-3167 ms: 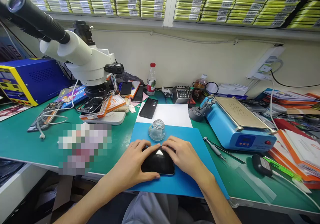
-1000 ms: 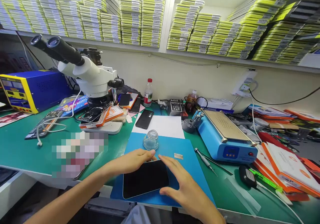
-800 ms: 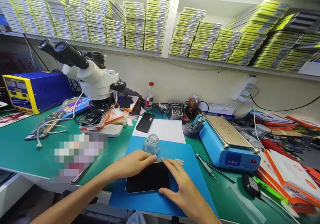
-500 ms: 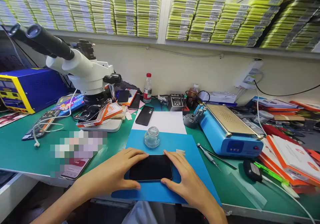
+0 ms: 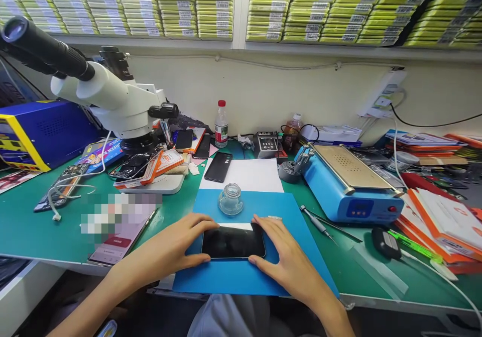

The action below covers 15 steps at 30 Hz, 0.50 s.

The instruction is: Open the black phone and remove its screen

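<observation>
A black-screened smartphone (image 5: 233, 242) lies sideways over the blue mat (image 5: 226, 280), its screen facing up with a pale reflection along the far edge. My left hand (image 5: 186, 244) grips its left end, thumb at the near corner and fingers at the far one. At the right end, my right hand (image 5: 276, 246) holds it the same way. Whether the phone touches the mat or is slightly raised, I cannot tell. Just beyond it stands a small clear glass jar (image 5: 231, 200). A black phone case or back cover (image 5: 218, 167) rests on white paper (image 5: 256, 174) farther back.
A microscope (image 5: 120, 101) and blue-yellow box (image 5: 52, 133) stand left, near another phone (image 5: 120, 236) with a lit screen. Right are a screwdriver (image 5: 318, 224), a blue heating plate unit (image 5: 350, 196), a black earbud case (image 5: 386, 244) and orange-white boxes (image 5: 444, 221). A bottle (image 5: 221, 126) stands behind.
My view has shifted slightly. My hands have closed in on the phone's ends, the left thumb now meeting its near edge. A pale reflection has appeared along the screen's far edge.
</observation>
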### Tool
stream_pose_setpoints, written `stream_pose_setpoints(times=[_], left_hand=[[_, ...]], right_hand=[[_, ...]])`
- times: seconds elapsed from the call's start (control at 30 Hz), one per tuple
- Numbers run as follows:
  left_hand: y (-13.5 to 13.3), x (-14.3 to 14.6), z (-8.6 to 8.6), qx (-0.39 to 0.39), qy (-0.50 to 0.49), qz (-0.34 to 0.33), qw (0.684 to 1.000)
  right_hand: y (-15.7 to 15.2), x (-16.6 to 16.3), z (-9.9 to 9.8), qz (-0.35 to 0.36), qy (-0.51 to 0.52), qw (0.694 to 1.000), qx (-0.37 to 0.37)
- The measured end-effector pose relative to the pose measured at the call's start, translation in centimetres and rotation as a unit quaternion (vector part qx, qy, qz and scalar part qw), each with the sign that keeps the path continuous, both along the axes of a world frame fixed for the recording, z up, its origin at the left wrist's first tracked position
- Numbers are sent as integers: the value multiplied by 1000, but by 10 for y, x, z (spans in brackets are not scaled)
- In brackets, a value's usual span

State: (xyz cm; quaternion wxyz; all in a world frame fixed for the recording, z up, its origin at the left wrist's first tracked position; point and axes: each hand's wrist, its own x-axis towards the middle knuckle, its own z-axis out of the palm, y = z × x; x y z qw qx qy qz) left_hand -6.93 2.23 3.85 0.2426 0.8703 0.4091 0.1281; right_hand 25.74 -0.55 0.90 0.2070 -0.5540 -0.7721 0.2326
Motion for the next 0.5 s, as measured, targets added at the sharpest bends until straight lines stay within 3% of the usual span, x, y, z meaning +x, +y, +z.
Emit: stream_pose_setpoints(times=[0.33,0.5], left_hand=[[-2,5,-6,83,1,-17,996],[-4,6,-8,68,-27,5,997]], right_hand=[[1,2,-3,0,23,1000,-10],[-3,3,1,-24,63,997,-46]])
